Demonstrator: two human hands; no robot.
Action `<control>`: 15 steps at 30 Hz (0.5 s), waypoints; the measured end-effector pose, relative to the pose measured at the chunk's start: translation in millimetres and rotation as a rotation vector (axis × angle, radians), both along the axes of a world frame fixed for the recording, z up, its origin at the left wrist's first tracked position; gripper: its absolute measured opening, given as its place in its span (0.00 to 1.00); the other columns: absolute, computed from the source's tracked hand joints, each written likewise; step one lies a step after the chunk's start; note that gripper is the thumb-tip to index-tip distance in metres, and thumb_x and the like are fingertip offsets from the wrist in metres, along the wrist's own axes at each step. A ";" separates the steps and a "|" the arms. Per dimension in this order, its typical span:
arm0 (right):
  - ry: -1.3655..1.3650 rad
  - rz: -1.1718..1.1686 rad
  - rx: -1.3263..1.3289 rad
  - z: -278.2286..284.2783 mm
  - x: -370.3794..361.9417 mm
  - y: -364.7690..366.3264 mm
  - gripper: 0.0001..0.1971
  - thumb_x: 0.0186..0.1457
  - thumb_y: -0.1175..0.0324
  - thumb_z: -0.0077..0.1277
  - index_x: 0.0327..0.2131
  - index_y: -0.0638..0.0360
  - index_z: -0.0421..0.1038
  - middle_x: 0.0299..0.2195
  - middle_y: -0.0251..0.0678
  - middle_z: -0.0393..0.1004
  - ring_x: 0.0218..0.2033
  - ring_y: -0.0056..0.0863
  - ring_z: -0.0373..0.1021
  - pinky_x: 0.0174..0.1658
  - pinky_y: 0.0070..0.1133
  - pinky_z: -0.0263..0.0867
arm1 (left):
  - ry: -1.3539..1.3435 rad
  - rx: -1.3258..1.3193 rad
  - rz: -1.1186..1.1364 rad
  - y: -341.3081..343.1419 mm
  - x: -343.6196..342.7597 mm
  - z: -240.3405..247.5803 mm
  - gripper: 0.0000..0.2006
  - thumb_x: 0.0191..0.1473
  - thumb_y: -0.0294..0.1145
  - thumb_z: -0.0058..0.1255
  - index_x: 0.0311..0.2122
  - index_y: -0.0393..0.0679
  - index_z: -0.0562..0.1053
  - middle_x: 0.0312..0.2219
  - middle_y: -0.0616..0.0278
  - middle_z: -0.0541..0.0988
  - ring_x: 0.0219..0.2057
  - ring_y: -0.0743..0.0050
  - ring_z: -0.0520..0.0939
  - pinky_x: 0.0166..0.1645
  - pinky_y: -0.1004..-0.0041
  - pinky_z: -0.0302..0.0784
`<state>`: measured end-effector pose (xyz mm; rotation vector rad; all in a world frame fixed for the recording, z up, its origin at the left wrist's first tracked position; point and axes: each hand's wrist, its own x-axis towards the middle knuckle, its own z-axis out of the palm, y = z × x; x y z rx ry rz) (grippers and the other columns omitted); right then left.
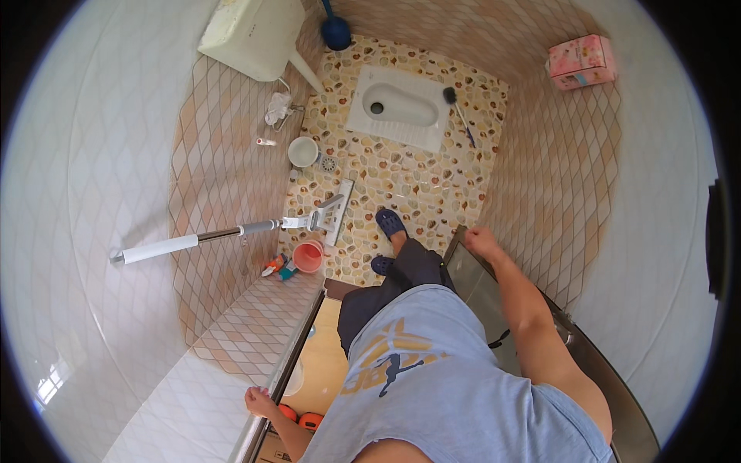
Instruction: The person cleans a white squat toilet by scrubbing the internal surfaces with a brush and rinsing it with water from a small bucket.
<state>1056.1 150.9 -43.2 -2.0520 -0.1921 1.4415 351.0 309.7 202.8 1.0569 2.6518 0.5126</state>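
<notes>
My right hand point(482, 242) is closed on the upper edge of a dark-framed door point(494, 305), which stands to the right of my body. At the lower left, my left hand point(261, 401) is beside the door frame point(297, 347) with its fingers curled in. Whether they hold anything is hidden. My feet, in dark blue clogs point(391, 222), are at the doorway, one further in on the pebble-patterned floor point(409, 181). Ahead of them a flat mop point(336, 212) leans with its white and grey handle toward the left wall.
A white squat toilet point(397, 137) lies at the far end, a brush point(461, 119) beside it. Along the left are a white bucket point(303, 152), a floor drain point(329, 163), a pink bucket point(308, 256) and a cistern point(255, 35). A pink tissue pack point(582, 62) is on the right wall.
</notes>
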 end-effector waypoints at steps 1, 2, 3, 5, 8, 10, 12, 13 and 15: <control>0.021 0.026 -0.135 -1.4 0.6 -16.6 0.08 0.55 0.70 0.47 0.30 0.63 0.75 0.20 0.32 0.72 0.22 0.20 0.69 0.24 0.19 0.64 | -0.009 -0.007 0.002 2.5 2.1 -0.6 0.10 0.52 0.32 0.48 0.34 0.36 0.76 0.24 0.58 0.79 0.22 0.70 0.81 0.21 0.76 0.72; 0.041 0.051 -0.272 -4.5 -2.0 -30.6 0.08 0.54 0.70 0.47 0.27 0.63 0.75 0.18 0.31 0.72 0.20 0.21 0.69 0.23 0.20 0.64 | -0.019 -0.015 0.003 5.3 3.7 -1.4 0.10 0.52 0.32 0.48 0.34 0.36 0.76 0.23 0.58 0.79 0.21 0.70 0.81 0.22 0.76 0.73; 0.044 0.055 -0.274 -0.7 -7.9 -34.0 0.08 0.54 0.70 0.47 0.27 0.63 0.75 0.18 0.31 0.72 0.20 0.21 0.69 0.23 0.20 0.64 | -0.015 -0.017 0.007 4.6 3.0 -0.5 0.10 0.52 0.32 0.48 0.34 0.36 0.76 0.23 0.58 0.79 0.21 0.70 0.81 0.22 0.76 0.73; -0.106 0.263 -0.340 8.9 -13.9 -38.1 0.10 0.54 0.70 0.47 0.25 0.63 0.76 0.17 0.32 0.72 0.19 0.23 0.70 0.22 0.22 0.64 | 0.011 -0.013 -0.033 6.9 0.7 -5.0 0.10 0.51 0.32 0.49 0.32 0.36 0.76 0.23 0.58 0.79 0.21 0.70 0.80 0.22 0.75 0.73; -0.137 0.244 -0.214 12.2 -16.7 -14.7 0.09 0.54 0.69 0.47 0.30 0.63 0.76 0.21 0.33 0.75 0.22 0.23 0.72 0.24 0.22 0.66 | 0.056 -0.064 -0.030 6.7 -1.0 -12.1 0.11 0.51 0.31 0.49 0.38 0.35 0.75 0.25 0.58 0.79 0.21 0.70 0.80 0.22 0.75 0.73; -0.123 0.212 -0.175 16.8 -19.2 22.3 0.10 0.52 0.67 0.47 0.32 0.62 0.77 0.21 0.36 0.75 0.23 0.25 0.72 0.29 0.23 0.68 | -0.118 -0.042 0.002 7.1 -13.2 -29.3 0.13 0.51 0.30 0.49 0.41 0.36 0.73 0.27 0.58 0.78 0.21 0.70 0.79 0.22 0.75 0.72; -0.104 0.190 -0.137 31.2 -28.3 54.0 0.12 0.50 0.65 0.48 0.33 0.61 0.78 0.21 0.39 0.76 0.25 0.27 0.73 0.35 0.24 0.70 | -0.385 -0.162 0.018 11.1 -12.6 -58.5 0.19 0.52 0.29 0.48 0.50 0.36 0.68 0.30 0.58 0.78 0.21 0.70 0.79 0.20 0.76 0.71; -0.073 0.071 -0.063 43.7 -30.6 68.2 0.13 0.51 0.66 0.49 0.36 0.61 0.77 0.23 0.37 0.76 0.25 0.26 0.73 0.34 0.23 0.70 | -0.416 -0.318 -0.032 18.2 3.6 -78.1 0.18 0.52 0.30 0.49 0.49 0.37 0.69 0.29 0.59 0.77 0.20 0.71 0.79 0.19 0.78 0.71; -0.030 -0.025 0.026 65.9 -26.3 92.5 0.13 0.52 0.67 0.49 0.39 0.62 0.76 0.24 0.35 0.77 0.26 0.24 0.73 0.33 0.23 0.69 | -0.552 -0.484 -0.216 35.9 20.9 -140.9 0.10 0.52 0.30 0.49 0.38 0.37 0.75 0.23 0.62 0.76 0.20 0.75 0.78 0.20 0.78 0.71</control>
